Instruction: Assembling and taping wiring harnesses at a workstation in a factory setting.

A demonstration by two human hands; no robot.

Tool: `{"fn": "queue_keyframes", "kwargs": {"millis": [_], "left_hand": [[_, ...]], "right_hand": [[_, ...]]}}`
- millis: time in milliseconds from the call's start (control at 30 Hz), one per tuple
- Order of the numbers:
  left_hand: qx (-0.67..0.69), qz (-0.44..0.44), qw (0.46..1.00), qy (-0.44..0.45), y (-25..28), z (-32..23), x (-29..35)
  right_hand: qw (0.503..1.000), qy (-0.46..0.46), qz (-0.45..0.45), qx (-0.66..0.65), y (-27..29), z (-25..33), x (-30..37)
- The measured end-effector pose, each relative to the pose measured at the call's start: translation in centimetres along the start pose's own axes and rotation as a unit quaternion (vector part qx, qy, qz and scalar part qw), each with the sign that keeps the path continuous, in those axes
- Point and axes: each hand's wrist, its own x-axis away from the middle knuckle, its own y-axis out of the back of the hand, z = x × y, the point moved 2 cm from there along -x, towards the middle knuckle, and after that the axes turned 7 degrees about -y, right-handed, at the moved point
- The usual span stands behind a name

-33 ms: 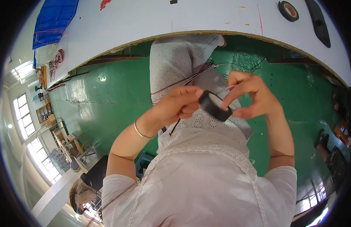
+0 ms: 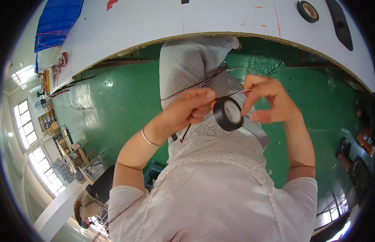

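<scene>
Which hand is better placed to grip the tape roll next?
Probably the right hand: its thumb and index finger stand parted, close beside the black tape roll, while the left hand appears to pinch thin wires.

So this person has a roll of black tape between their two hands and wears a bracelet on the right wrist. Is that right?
Not quite: the bracelet is on the left wrist, as the head view shows. The roll of black tape is indeed between the left hand and the right hand.
</scene>
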Motion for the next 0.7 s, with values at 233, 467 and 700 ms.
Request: {"fn": "queue_keyframes", "kwargs": {"millis": [233,467,700], "left_hand": [[-0.412,-0.064,0.887,-0.2,-2.0,-1.0,-0.3],[-0.774,-0.102,0.46,-0.422,-2.9,-1.0,0.0],[-0.788,-0.134,0.393,-0.455,-2.1,0.2,-0.2]], "right_hand": [[0.942,-0.257,-0.213,0.033,-1.6,0.3,-0.8],[0.925,-0.326,-0.178,0.072,-1.8,-1.2,-1.0],[0.91,-0.328,-0.201,0.157,-2.5,-1.8,-1.6]]}}
